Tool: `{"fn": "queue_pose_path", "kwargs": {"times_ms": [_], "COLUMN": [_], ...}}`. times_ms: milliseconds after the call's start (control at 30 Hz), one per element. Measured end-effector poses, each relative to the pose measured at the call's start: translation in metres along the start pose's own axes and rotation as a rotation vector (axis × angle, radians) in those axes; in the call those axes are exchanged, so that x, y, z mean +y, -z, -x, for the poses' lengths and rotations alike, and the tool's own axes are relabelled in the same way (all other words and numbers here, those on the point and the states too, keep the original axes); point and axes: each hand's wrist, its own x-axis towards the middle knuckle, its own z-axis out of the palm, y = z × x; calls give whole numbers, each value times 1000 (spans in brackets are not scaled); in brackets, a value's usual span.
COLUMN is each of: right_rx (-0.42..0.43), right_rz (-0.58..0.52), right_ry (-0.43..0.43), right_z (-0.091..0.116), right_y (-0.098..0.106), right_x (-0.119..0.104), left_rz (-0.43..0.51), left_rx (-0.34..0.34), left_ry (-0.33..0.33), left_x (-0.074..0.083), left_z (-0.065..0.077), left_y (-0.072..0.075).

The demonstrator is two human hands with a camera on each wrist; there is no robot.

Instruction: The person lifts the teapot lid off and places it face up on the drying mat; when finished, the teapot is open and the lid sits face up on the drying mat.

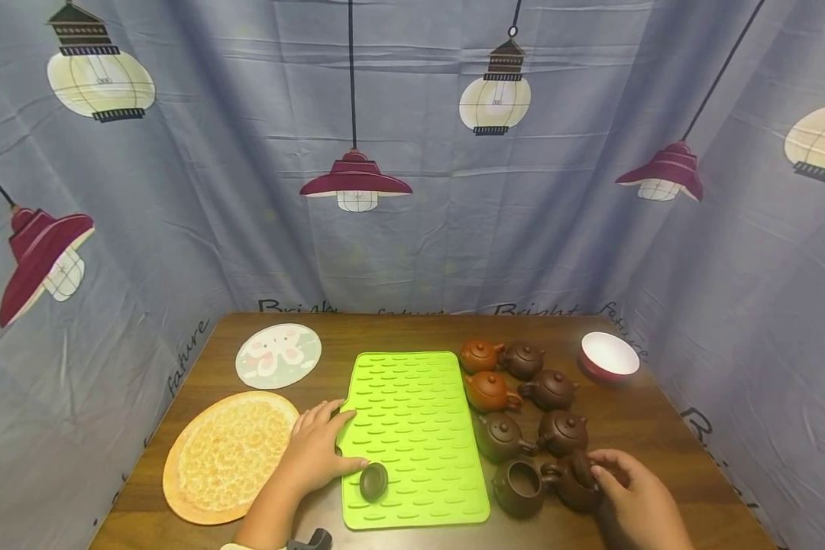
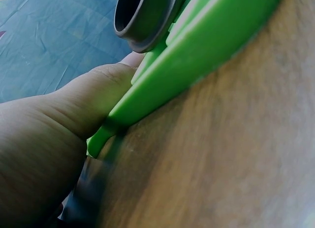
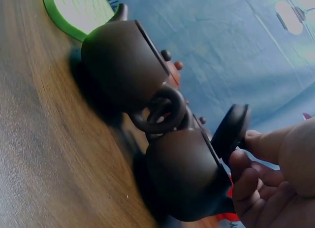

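My right hand pinches a dark brown teapot lid between thumb and fingers. The lid is tilted over the mouth of the front right teapot, raised from its rim in the right wrist view. Left of that pot stands a lidless dark teapot, their handles overlapping. My left hand rests at the left edge of a bright green mat, fingers spread. Close to its thumb tip, another dark lid sits on the mat's near left part; the left wrist view shows its hollow rim.
Behind these pots stand several lidded teapots, dark brown and two orange. A red bowl with white inside is at the back right. On the left lie a pizza-patterned round mat and a rabbit-print oval mat.
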Motion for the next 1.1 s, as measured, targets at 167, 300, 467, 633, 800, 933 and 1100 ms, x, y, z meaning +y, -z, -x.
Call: {"fn": "queue_pose_path", "kwargs": {"times_ms": [167,300,467,633,800,933,1100], "right_rx": [-20,-49,-70,-65,-121,-182,-229], "right_rz": [-77,-240,-430,-709,-962,-1019,-1010], "right_ry": [-57,-101,-134,-115,-42,-8,6], "right_z": [-2,-2,-3,-3,-2,0,0], "right_y": [-1,-4,-10,-17,-23,-28,-35], "right_x": [-5,-8,-9,-11,-12,-15,-24], "left_rz": [0,-6,-7,-3,-1,-3,-4], "left_rx": [4,4,8,2,0,1,-2], "left_ry": [-1,-2,-1,1,0,0,2], "left_x": [0,0,1,1,2,2,2], "left_z": [0,-1,-1,0,0,1,1], "left_y": [1,2,2,2,2,2,2]}}
